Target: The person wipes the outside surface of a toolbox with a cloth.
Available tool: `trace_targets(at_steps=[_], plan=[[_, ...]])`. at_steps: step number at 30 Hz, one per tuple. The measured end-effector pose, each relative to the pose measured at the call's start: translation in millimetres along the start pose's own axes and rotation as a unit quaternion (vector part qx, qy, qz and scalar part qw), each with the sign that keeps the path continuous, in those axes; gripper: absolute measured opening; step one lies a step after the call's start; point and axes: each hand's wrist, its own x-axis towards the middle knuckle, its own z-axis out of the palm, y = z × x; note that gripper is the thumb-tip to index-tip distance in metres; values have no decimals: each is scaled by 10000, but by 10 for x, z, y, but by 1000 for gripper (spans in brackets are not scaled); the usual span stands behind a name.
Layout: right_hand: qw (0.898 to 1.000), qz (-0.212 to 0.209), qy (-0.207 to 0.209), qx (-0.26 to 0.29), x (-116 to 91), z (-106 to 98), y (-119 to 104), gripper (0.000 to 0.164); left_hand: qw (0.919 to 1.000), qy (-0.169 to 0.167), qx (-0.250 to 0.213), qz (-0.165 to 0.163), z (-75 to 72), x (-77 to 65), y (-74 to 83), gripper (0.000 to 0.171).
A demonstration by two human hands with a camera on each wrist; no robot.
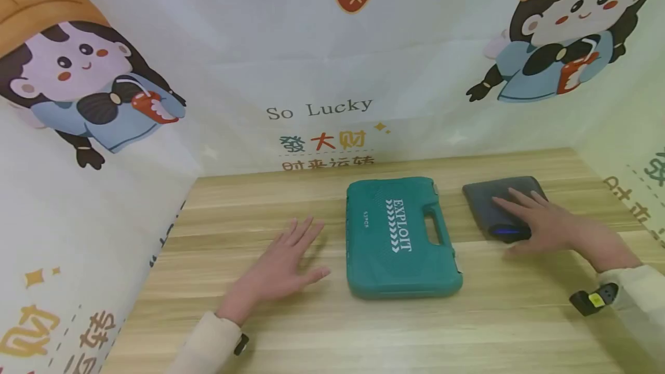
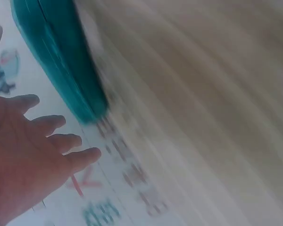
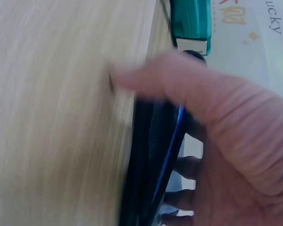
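A green plastic tool case (image 1: 397, 273), printed EXPLOIT, lies flat on the table with its handle toward the right. My left hand (image 1: 280, 267) is spread to the left of it, apart from the case and holding nothing. In the left wrist view, the fingers of that hand (image 2: 33, 150) are extended beside the case's edge (image 2: 61, 61). To the right is a dark flat pouch-like item (image 1: 483, 201) with a blue streak on its near edge. My right hand (image 1: 550, 224) lies over its right side, fingers extended and thumb (image 3: 146, 80) held apart; contact is unclear.
The wood-patterned tabletop (image 1: 374, 333) runs up to a printed cloth backdrop (image 1: 249, 85). Cloth also stands along the left and right sides. A small black device (image 1: 592, 300) is strapped at the right wrist, and part of another shows at the left sleeve.
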Motion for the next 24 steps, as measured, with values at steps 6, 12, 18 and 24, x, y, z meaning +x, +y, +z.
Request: trace_targets(at_steps=[6,12,18,24], plan=[[9997,-85,-213,-98,73,43,70,90,9955,-364,-124,863,90,337,436,97],[9944,-527,591,-698,261,136,96,80,9928,-489,173,1084,203,468,644,100],[9821,-542,1369,-1176,409,133,138,75,9940,-139,443,993,260,535,692,101],[9802,-408,1823,-660,470,44,142,61,9943,-170,604,860,311,607,705,101]])
